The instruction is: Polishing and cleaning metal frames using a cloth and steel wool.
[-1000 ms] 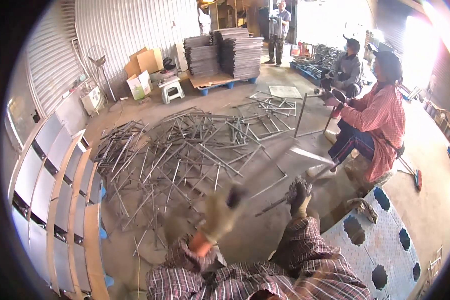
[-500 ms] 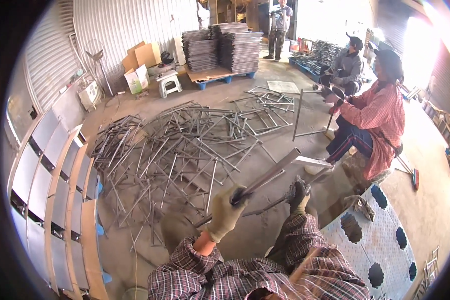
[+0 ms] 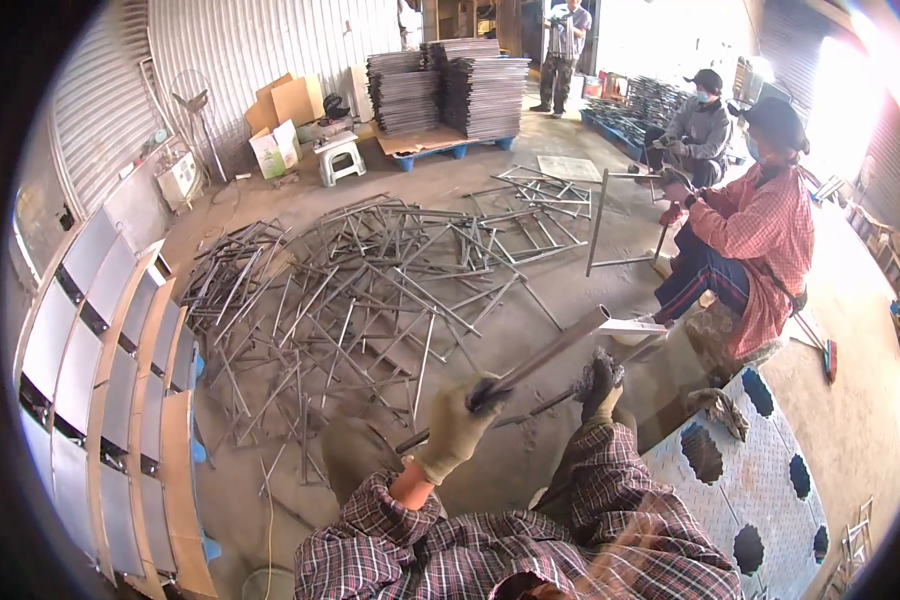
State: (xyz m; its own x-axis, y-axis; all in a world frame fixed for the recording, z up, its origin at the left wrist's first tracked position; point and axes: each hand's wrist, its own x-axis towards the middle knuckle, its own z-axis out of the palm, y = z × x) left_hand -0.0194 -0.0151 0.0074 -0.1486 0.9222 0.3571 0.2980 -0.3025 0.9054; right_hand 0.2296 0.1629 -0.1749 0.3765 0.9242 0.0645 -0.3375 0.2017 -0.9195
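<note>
My left hand (image 3: 454,428), in a tan glove with dark fingertips, is closed around one tube of a metal tube frame (image 3: 555,347). That tube slants up and away to the right, its hollow end facing me. A pale crossbar (image 3: 632,327) runs off near this end, and a second, darker tube passes lower, beside my right hand. My right hand (image 3: 600,400), also gloved, is closed on a grey, crumpled wad (image 3: 599,372) that looks like steel wool, against the lower tube. Its fingers are partly hidden.
A tangled heap of metal frames (image 3: 370,270) covers the floor ahead. Flat panels (image 3: 80,340) stand on a pallet at left; a perforated metal plate (image 3: 760,480) lies at right. A co-worker in a red checked shirt (image 3: 755,230) sits holding another frame. Stacked frames (image 3: 485,98) stand behind.
My left hand and the tube it grips have shifted slightly to the right, and the tube's end sits a little lower. The co-worker in red has raised their head.
</note>
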